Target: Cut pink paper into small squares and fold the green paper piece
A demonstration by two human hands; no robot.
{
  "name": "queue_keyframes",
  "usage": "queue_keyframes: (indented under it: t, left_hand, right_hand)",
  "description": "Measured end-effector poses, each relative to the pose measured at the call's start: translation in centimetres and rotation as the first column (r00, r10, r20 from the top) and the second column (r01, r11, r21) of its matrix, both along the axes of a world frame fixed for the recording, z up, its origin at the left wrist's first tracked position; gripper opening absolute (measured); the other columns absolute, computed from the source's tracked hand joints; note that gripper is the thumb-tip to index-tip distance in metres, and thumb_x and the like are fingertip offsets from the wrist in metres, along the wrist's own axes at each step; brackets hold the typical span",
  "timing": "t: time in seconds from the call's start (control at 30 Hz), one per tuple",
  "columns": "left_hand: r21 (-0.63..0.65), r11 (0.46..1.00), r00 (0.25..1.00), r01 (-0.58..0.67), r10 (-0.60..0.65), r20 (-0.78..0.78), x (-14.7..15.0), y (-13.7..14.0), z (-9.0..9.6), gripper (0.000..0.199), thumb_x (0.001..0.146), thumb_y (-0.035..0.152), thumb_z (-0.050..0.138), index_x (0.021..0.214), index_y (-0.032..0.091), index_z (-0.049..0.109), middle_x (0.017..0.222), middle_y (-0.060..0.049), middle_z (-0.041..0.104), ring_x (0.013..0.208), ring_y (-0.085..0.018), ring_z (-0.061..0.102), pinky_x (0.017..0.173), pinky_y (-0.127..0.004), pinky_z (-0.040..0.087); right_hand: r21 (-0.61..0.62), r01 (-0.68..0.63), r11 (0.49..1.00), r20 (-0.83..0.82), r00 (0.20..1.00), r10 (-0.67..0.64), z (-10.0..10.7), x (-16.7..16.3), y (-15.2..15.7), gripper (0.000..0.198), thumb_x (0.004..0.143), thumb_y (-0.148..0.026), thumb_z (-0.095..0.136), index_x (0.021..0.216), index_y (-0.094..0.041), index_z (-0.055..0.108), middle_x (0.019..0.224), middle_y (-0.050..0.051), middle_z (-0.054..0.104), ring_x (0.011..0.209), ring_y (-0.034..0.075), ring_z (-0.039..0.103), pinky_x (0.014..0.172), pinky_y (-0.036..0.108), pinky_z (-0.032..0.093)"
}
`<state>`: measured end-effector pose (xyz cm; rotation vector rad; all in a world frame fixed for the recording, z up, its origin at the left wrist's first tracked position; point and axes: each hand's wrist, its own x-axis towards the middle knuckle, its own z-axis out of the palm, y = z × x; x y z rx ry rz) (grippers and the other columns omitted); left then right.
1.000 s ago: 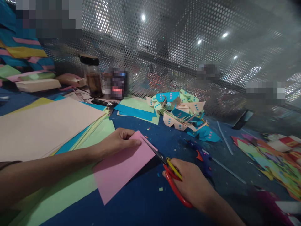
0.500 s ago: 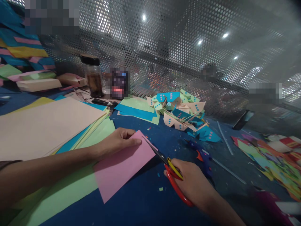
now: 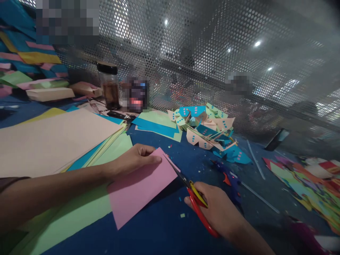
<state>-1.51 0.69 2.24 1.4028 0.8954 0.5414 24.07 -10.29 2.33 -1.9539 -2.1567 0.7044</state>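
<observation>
Lidded jar with brown contents beyond hands, scissors, pink paper

A blue table carried green paper left of the left hand's grip, folded paper shapes beyond the right hand's, a glue gun just past that grip, and colourful paper pieces farther right.

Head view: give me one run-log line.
left hand: holds pink paper | right hand: holds scissors, at paper's edge | glue gun: on table
</observation>
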Motion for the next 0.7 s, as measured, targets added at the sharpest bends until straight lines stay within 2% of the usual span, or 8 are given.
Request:
queue_keyframes:
  t: [0.2,0.4,0.57,0.7]
  left_hand:
    - [-0.011,0.998,0.996,0.069,-0.068,0.061,-0.06,-0.07,-0.04,0.03,0.083,0.046,0.067,0.086,0.016,0.071,0.077,-0.005,0.071,0.058,-0.013,0.059,0.052,-0.023,0.041]
    - [-0.047,0.994,0.993,0.098,-0.094,0.076,0.03,-0.31,-0.06,0.03,0.083,0.046,0.067,0.085,0.016,0.072,0.078,-0.005,0.072,0.059,-0.013,0.061,0.054,-0.024,0.043]
    - [-0.06,0.995,0.991,0.075,-0.068,0.117,0.33,-0.6,-0.44,0.028,0.081,0.044,0.07,0.079,0.016,0.07,0.067,-0.001,0.067,0.053,-0.011,0.055,0.049,-0.021,0.039]
    - [-0.05,0.996,0.99,0.069,-0.062,0.127,0.44,-0.81,-0.59,0.028,0.08,0.043,0.071,0.076,0.016,0.068,0.065,0.001,0.065,0.052,-0.01,0.054,0.049,-0.02,0.038]
  right_hand:
    - [0.024,-0.005,1.0,-0.001,1.0,0.005,0.15,-0.12,-0.37,0.021,0.088,-0.038,0.06,0.077,-0.022,0.053,0.079,0.0,0.066,0.067,0.015,0.058,0.058,0.026,0.035]
    - [0.036,-0.006,0.999,0.006,1.0,0.005,-0.02,-0.25,-0.36,0.023,0.087,-0.039,0.062,0.076,-0.022,0.051,0.079,0.0,0.065,0.065,0.015,0.058,0.057,0.026,0.034]
    - [0.04,-0.011,0.999,-0.02,1.0,0.012,-0.08,-0.43,-0.37,0.019,0.087,-0.038,0.062,0.08,-0.022,0.053,0.083,0.0,0.067,0.068,0.015,0.06,0.059,0.026,0.035]
    - [0.039,-0.01,0.999,-0.023,1.0,0.01,0.09,-0.59,-0.44,0.017,0.087,-0.037,0.062,0.082,-0.023,0.054,0.084,0.0,0.067,0.07,0.016,0.061,0.06,0.027,0.036]
